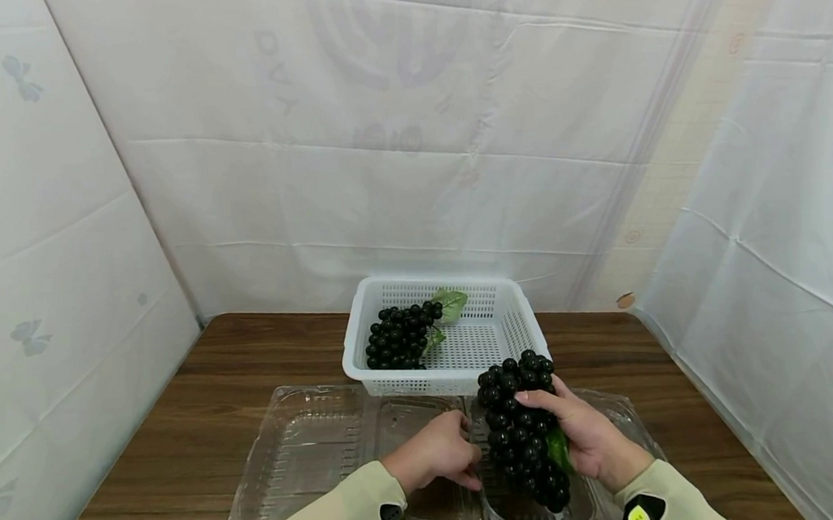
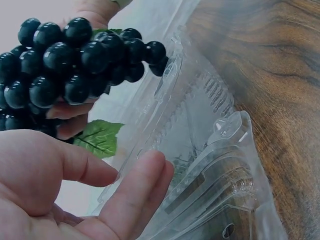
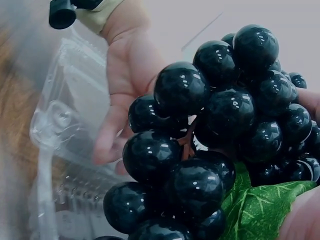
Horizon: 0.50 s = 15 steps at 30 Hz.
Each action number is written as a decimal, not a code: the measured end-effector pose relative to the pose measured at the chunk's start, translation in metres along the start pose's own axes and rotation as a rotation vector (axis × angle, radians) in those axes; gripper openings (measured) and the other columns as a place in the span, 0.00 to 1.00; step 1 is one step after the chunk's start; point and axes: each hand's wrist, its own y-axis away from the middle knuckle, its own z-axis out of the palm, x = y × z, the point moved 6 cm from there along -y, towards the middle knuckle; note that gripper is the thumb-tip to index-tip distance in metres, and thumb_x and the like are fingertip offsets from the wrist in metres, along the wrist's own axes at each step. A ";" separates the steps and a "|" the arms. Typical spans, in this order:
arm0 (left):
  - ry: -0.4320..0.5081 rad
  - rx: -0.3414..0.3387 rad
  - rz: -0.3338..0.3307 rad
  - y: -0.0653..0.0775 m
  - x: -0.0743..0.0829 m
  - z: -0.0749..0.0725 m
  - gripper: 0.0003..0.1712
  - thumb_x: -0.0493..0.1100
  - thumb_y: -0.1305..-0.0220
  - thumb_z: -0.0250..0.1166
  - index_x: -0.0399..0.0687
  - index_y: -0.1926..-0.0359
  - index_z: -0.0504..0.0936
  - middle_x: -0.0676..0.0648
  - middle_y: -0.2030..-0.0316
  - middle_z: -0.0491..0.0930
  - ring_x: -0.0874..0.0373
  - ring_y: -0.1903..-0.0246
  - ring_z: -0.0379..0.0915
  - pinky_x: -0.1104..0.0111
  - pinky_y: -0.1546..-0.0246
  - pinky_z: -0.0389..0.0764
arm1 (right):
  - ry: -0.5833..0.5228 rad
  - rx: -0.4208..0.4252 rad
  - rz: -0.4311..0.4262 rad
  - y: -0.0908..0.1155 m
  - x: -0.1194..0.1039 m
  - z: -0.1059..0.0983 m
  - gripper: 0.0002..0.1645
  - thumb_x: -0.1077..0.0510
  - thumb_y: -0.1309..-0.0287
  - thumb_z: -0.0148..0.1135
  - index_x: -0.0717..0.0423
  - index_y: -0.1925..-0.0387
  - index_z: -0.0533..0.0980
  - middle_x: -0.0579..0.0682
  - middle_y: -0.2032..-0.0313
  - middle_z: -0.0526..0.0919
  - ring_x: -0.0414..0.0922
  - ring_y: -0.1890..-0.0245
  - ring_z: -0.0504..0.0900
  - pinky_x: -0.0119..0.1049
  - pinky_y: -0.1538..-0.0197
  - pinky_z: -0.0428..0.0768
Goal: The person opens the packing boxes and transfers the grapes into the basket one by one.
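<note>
My right hand [image 1: 595,438] grips a bunch of black grapes [image 1: 521,423], thumb over the front of it, with a green leaf [image 3: 265,205] hanging at its side. The bunch is held over the right part of a clear plastic clamshell container [image 1: 491,507]. Just left of the grapes is my left hand [image 1: 439,454], its fingers relaxed over the middle of the clear plastic. In the left wrist view, its thumb and fingertips [image 2: 152,162] are at the container's rim with a gap between them.
Behind the containers stands a white perforated basket [image 1: 448,384] with another bunch of black grapes [image 1: 397,339] and leaves in its left side. A second clear container [image 1: 293,465] lies opened at left on the wooden table [image 1: 168,459]. White sheeting [image 1: 410,179] encloses the table.
</note>
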 end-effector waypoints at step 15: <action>-0.022 -0.009 0.005 0.000 0.000 0.000 0.31 0.28 0.34 0.61 0.30 0.31 0.65 0.35 0.69 0.82 0.54 0.78 0.80 0.56 0.67 0.89 | -0.020 0.002 -0.078 0.002 -0.038 0.013 0.36 0.54 0.26 0.57 0.29 0.28 0.50 0.48 0.42 0.74 0.45 0.49 0.82 0.43 0.46 0.85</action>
